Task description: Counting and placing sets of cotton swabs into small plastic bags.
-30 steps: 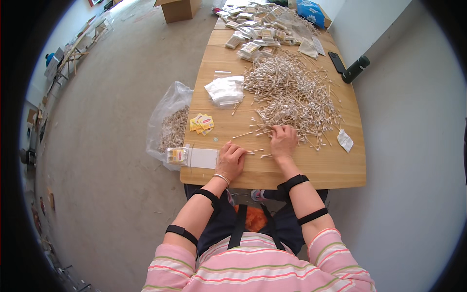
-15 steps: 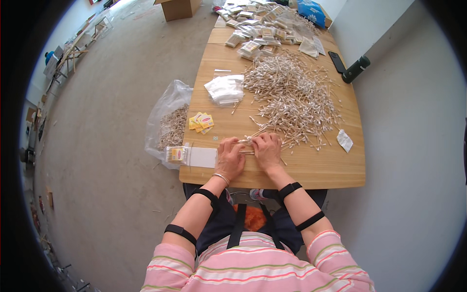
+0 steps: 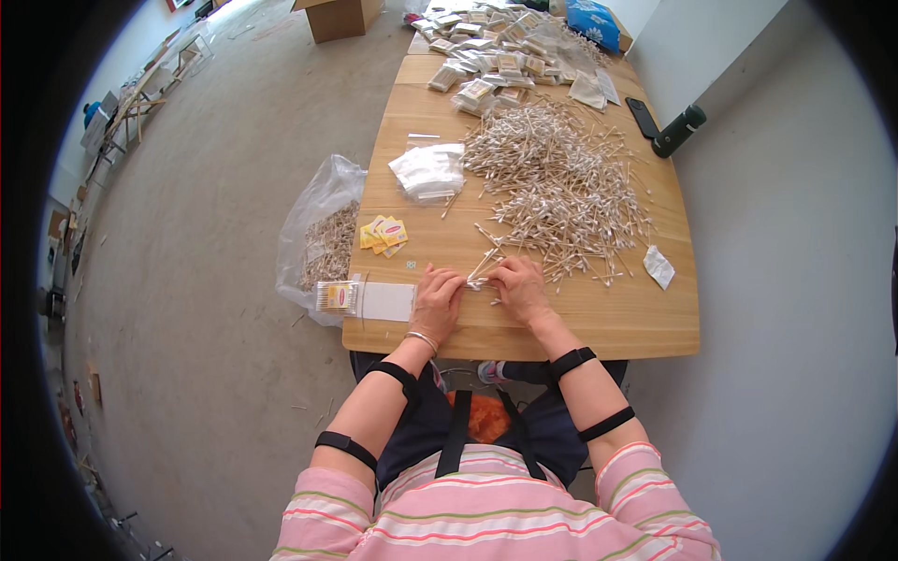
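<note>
Both of my hands are at the near edge of a wooden table, at the front of a big loose pile of cotton swabs (image 3: 557, 178). My left hand (image 3: 438, 301) has its fingers closed around a few cotton swabs (image 3: 475, 282), whose white tips poke out towards the right. From the other side, my right hand (image 3: 520, 288) pinches at the same swabs, with a small gap between the two hands. Beside my left hand lies a white card (image 3: 388, 302), and at its left end sits a filled clear packet of swabs (image 3: 337, 296) with a yellow label.
Yellow cards (image 3: 383, 234) and a stack of clear bags (image 3: 428, 172) lie on the left side. A plastic sack of swabs (image 3: 327, 238) stands beside the table. Finished packets (image 3: 505, 64) heap at the far end. A phone (image 3: 642, 118), dark bottle (image 3: 678, 131) and crumpled tissue (image 3: 659, 267) line the right.
My hands have moved slightly apart, the right one shifting to the right. The swab tips between them now show more, and the whole view has shifted slightly.
</note>
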A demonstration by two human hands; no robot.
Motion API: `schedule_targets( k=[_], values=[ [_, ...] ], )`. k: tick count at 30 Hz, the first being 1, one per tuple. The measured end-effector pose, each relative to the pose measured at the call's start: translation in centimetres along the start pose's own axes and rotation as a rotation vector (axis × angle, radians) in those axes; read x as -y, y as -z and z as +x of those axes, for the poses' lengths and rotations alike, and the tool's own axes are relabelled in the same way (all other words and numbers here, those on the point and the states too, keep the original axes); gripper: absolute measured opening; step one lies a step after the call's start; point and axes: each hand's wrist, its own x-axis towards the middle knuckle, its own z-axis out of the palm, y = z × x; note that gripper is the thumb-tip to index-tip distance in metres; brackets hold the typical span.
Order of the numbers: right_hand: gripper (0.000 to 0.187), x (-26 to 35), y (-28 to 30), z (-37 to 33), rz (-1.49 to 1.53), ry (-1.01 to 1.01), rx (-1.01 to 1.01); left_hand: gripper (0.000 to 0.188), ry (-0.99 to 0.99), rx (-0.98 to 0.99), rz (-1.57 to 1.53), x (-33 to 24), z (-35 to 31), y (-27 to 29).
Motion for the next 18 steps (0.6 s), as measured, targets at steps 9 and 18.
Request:
schedule_targets(
  k=[9,18],
  values=[
    [0.012,-2.9,2.2,-0.4,-0.215,-0.163,-0.158,0.006,0.026,0.008,-0.030,-0.1,-0.1,0.2],
    [0.015,-0.5,0.6,1.2,-0.223,0.023,-0.209,0.006,-0.056,0.071,0.043,-0.4,0.3,0.6]
  ],
)
